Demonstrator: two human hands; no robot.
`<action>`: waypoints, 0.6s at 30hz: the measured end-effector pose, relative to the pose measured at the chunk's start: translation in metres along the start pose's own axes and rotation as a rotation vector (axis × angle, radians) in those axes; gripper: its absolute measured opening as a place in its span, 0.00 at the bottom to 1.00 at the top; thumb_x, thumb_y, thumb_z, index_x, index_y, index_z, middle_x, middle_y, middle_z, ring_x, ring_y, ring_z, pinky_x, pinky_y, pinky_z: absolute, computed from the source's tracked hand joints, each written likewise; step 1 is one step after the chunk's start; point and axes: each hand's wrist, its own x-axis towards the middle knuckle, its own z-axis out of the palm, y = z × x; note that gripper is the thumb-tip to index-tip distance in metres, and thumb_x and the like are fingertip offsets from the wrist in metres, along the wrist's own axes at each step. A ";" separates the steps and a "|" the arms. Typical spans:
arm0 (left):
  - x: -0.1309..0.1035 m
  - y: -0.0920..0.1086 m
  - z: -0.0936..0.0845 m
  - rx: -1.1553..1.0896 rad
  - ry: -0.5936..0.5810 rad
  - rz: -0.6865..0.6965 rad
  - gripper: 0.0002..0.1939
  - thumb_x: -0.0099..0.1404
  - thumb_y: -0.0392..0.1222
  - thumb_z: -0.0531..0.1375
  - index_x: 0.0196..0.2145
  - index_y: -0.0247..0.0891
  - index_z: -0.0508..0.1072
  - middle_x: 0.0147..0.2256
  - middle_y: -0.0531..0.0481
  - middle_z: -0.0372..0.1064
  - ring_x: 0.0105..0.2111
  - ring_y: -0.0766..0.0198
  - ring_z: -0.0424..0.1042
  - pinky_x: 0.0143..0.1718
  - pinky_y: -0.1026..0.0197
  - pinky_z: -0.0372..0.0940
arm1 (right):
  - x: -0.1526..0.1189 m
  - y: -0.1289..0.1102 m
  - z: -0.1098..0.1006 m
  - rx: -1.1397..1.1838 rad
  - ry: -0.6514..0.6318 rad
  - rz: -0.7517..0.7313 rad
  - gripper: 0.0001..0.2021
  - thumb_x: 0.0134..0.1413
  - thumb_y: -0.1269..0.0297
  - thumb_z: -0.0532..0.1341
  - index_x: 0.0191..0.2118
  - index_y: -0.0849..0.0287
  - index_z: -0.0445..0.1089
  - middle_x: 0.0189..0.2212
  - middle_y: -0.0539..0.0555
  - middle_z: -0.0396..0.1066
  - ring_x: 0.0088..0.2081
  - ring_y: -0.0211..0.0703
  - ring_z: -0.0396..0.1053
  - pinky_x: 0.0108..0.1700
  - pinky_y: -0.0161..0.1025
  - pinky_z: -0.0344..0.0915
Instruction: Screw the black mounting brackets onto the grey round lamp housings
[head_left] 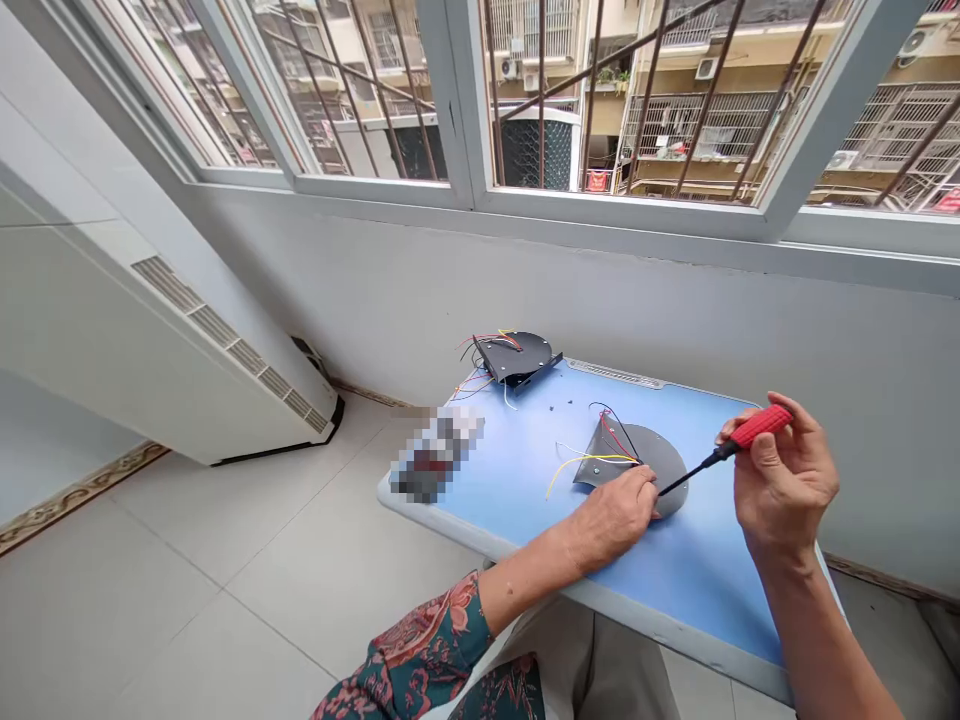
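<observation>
My right hand (784, 480) is wrapped round the red handle of a screwdriver (761, 428). Its dark shaft slants down to the left, and the tip reaches a dark grey, rounded plate-like part (664, 455) on the table. My left hand (619, 510) rests over the near edge of that part, fingers closed together beside the screwdriver tip. What the left fingers pinch, if anything, is hidden. Red, black, white and yellow wires (592, 458) come out of the part and spread to the left.
A similar black part with loose wires (517, 358) sits at the far left corner of the blue table (712, 600). Tiny dark pieces (561, 405) lie near it. Blurred items (439, 455) are at the left edge. Behind are a wall (420, 290) and barred windows.
</observation>
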 end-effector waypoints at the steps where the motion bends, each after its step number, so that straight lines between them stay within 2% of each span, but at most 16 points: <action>1: -0.001 -0.002 -0.005 -0.007 0.035 -0.014 0.11 0.78 0.35 0.49 0.43 0.32 0.70 0.46 0.35 0.74 0.49 0.54 0.76 0.49 0.55 0.74 | 0.004 0.002 -0.004 0.031 0.068 0.035 0.16 0.56 0.63 0.71 0.51 0.51 0.77 0.35 0.51 0.74 0.33 0.42 0.73 0.37 0.44 0.72; 3: 0.000 -0.013 -0.020 -0.032 0.144 -0.087 0.11 0.79 0.36 0.49 0.44 0.35 0.70 0.41 0.40 0.75 0.43 0.58 0.76 0.45 0.57 0.74 | 0.010 0.007 -0.013 0.061 0.164 0.095 0.16 0.53 0.64 0.72 0.49 0.52 0.77 0.34 0.50 0.73 0.33 0.40 0.73 0.38 0.43 0.72; 6: 0.011 -0.054 -0.051 0.005 0.294 -0.313 0.09 0.77 0.35 0.52 0.43 0.39 0.72 0.38 0.45 0.75 0.40 0.60 0.76 0.44 0.58 0.72 | 0.013 0.015 -0.019 0.063 0.203 0.133 0.18 0.51 0.63 0.73 0.49 0.53 0.76 0.34 0.50 0.74 0.33 0.40 0.74 0.38 0.43 0.72; 8: 0.024 -0.087 -0.067 0.123 0.242 -0.515 0.07 0.74 0.33 0.57 0.38 0.39 0.74 0.38 0.45 0.76 0.40 0.58 0.76 0.45 0.57 0.70 | 0.010 0.018 -0.016 0.058 0.184 0.160 0.20 0.49 0.62 0.74 0.49 0.54 0.76 0.34 0.50 0.74 0.33 0.40 0.74 0.37 0.43 0.73; 9: 0.029 -0.102 -0.072 0.189 0.167 -0.630 0.07 0.72 0.32 0.59 0.36 0.38 0.74 0.37 0.44 0.76 0.40 0.57 0.76 0.44 0.57 0.69 | 0.008 0.020 -0.014 0.049 0.175 0.179 0.21 0.48 0.61 0.75 0.48 0.55 0.75 0.34 0.50 0.75 0.33 0.40 0.75 0.37 0.43 0.73; 10: 0.034 -0.115 -0.073 0.232 0.078 -0.700 0.07 0.71 0.32 0.59 0.35 0.37 0.75 0.38 0.43 0.77 0.41 0.56 0.76 0.44 0.57 0.69 | 0.005 0.020 -0.011 0.032 0.168 0.201 0.21 0.47 0.61 0.75 0.48 0.55 0.75 0.34 0.50 0.75 0.32 0.40 0.75 0.37 0.44 0.74; 13: 0.039 -0.136 -0.065 0.262 -0.015 -0.738 0.07 0.69 0.30 0.60 0.34 0.35 0.77 0.36 0.41 0.77 0.41 0.53 0.75 0.43 0.56 0.67 | 0.000 0.017 -0.005 -0.047 0.163 0.251 0.22 0.47 0.59 0.75 0.49 0.56 0.75 0.34 0.50 0.76 0.32 0.40 0.75 0.39 0.46 0.76; 15: 0.036 -0.138 -0.056 0.262 -0.032 -0.729 0.08 0.69 0.29 0.59 0.34 0.35 0.77 0.37 0.39 0.77 0.42 0.52 0.74 0.42 0.56 0.66 | 0.001 0.010 -0.004 -0.113 0.149 0.240 0.22 0.50 0.59 0.74 0.51 0.55 0.74 0.35 0.50 0.76 0.33 0.41 0.76 0.42 0.47 0.77; 18: 0.029 -0.136 -0.049 0.261 -0.047 -0.724 0.10 0.70 0.29 0.57 0.35 0.35 0.78 0.37 0.40 0.76 0.42 0.51 0.72 0.43 0.56 0.66 | 0.009 -0.002 0.000 -0.226 0.103 0.146 0.21 0.53 0.59 0.72 0.52 0.54 0.73 0.37 0.50 0.76 0.35 0.41 0.77 0.44 0.48 0.78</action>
